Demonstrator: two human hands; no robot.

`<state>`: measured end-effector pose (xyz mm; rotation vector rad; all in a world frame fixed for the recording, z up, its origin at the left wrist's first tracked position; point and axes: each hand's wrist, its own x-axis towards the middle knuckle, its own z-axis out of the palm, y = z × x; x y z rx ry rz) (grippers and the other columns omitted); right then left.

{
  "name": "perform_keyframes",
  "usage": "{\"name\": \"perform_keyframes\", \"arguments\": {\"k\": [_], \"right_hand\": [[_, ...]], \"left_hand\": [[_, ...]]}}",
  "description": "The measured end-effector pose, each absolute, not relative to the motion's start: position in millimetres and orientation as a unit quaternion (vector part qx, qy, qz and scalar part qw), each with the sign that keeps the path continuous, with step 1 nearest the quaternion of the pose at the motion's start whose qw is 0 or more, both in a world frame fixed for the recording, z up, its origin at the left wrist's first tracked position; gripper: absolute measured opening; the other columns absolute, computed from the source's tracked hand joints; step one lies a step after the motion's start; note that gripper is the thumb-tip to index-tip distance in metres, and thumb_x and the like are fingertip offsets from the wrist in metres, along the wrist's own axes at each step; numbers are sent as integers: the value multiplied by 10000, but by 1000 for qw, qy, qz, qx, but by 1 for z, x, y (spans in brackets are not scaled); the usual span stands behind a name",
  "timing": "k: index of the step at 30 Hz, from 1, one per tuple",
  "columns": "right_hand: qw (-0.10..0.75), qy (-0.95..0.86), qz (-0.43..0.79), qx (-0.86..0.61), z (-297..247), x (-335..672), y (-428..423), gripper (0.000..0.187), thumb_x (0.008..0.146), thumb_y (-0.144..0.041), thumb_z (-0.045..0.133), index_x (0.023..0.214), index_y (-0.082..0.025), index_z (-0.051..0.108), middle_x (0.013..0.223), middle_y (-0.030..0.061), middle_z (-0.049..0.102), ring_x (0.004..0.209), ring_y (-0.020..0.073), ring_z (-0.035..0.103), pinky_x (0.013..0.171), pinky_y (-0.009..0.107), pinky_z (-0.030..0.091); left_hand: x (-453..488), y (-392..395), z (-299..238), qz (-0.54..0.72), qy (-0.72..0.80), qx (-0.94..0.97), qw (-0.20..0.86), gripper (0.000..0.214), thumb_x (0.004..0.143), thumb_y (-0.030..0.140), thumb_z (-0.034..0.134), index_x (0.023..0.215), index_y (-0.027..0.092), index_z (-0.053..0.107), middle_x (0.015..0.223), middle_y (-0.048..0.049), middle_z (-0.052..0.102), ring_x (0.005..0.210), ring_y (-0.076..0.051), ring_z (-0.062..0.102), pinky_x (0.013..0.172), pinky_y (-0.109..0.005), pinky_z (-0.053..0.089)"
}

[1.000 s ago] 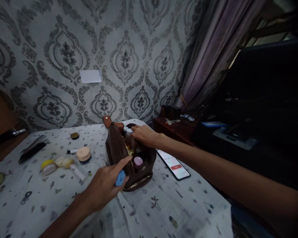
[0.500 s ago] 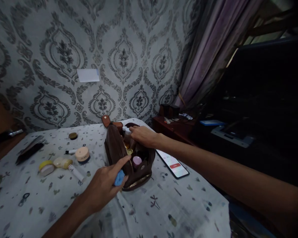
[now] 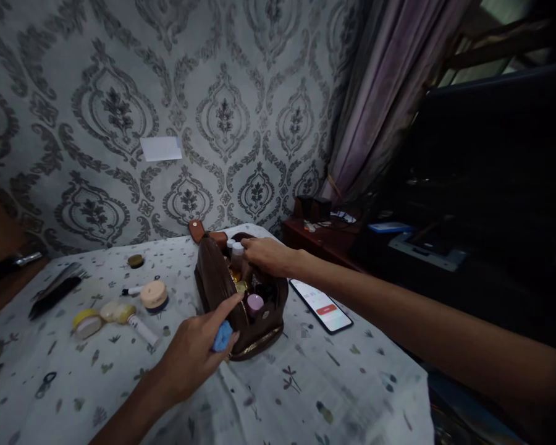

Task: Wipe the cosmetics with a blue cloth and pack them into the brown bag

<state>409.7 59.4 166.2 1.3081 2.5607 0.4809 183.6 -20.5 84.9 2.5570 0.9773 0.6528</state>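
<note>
A brown leather pouch point(image 3: 217, 284) stands open on the patterned cloth, with small bottles and a pink-capped jar point(image 3: 254, 303) inside. My left hand point(image 3: 194, 352) is closed on a small blue object point(image 3: 223, 337), and its forefinger rests on the pouch's near rim. My right hand point(image 3: 266, 254) reaches over the pouch's far end, fingers closed around a white-capped bottle point(image 3: 237, 250) standing in it.
Left of the pouch lie a peach-lidded jar point(image 3: 154, 295), a yellow-lidded jar point(image 3: 86, 321), a small tube point(image 3: 143, 329), a dark comb point(image 3: 55, 287) and a round tin point(image 3: 135, 260). A lit phone point(image 3: 322, 305) lies right of the pouch. A dark wooden side table point(image 3: 324, 238) stands beyond the cloth's right edge.
Both hands stay in nearly the same place at the pouch. The view has shifted slightly.
</note>
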Motion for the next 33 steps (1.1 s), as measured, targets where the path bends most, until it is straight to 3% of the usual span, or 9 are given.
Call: {"name": "perform_keyframes", "arguments": {"k": [5, 8, 11, 13, 18, 23, 25, 28, 33], "right_hand": [[28, 871, 122, 475, 169, 403, 37, 188, 934, -127, 507, 976, -123, 690, 1099, 134, 606, 943, 210, 633, 739, 271, 485], [-137, 860, 58, 489, 155, 390, 6, 271, 1001, -189, 419, 947, -144, 680, 1005, 99, 622, 897, 170, 627, 803, 271, 495], [-349, 828, 58, 435, 127, 371, -35, 236, 989, -219, 457, 1134, -138, 625, 1171, 148, 604, 1076, 214, 590, 907, 345, 506], [-406, 826, 83, 384, 105, 358, -61, 249, 981, -195, 457, 1189, -154, 588, 1234, 158, 591, 1141, 228, 556, 948, 394, 497], [-397, 879, 99, 243, 53, 337, -92, 195, 1014, -239, 436, 1079, -172, 608, 1110, 73, 681, 1056, 163, 585, 908, 289, 498], [-291, 932, 81, 202, 16, 330, -78, 219, 1020, -343, 450, 992, -217, 627, 1085, -5, 698, 931, 128, 596, 725, 227, 493], [-267, 940, 56, 203, 4, 326, -70, 197, 1001, -359, 489, 1005, -216, 623, 1105, -9, 697, 921, 133, 601, 653, 230, 480], [-263, 939, 9, 223, -15, 317, -59, 179, 948, -389, 573, 999, -225, 624, 1115, -18, 701, 941, 145, 611, 610, 237, 475], [-291, 914, -98, 265, -31, 312, -54, 138, 906, -311, 610, 975, -196, 638, 962, 5, 709, 883, 147, 617, 727, 228, 490]], "left_hand": [[183, -22, 85, 239, 344, 893, 165, 543, 944, 323, 457, 1478, 317, 359, 799, 17, 685, 628, -163, 630, 543, -215, 420], [182, -21, 81, 252, 337, 889, 181, 516, 941, 327, 465, 1452, 295, 403, 893, -10, 726, 718, -181, 679, 601, -231, 478], [180, -18, 77, 280, 330, 880, 195, 408, 927, 303, 469, 1323, 242, 551, 877, -32, 734, 742, -193, 691, 657, -255, 521], [178, -17, 76, 299, 306, 878, 215, 390, 906, 284, 469, 1270, 230, 600, 866, -35, 731, 762, -197, 691, 698, -271, 544], [166, -24, 70, 276, 318, 862, 282, 530, 913, 354, 487, 1435, 264, 463, 815, 16, 714, 651, -155, 644, 657, -244, 548], [136, -30, 53, 304, 457, 807, 217, 499, 889, 533, 515, 1288, 239, 576, 728, 27, 666, 592, -151, 634, 594, -229, 534], [115, -27, 46, 316, 522, 776, 159, 521, 837, 628, 516, 1179, 249, 623, 761, 10, 677, 664, -188, 674, 617, -258, 552], [78, -18, 32, 274, 630, 724, 61, 580, 810, 663, 516, 1253, 291, 564, 1005, -26, 711, 897, -267, 706, 736, -349, 575], [31, -12, -14, 217, 626, 748, -11, 639, 869, 622, 415, 1380, 243, 478, 1270, -100, 638, 1173, -320, 608, 966, -498, 511]]}}
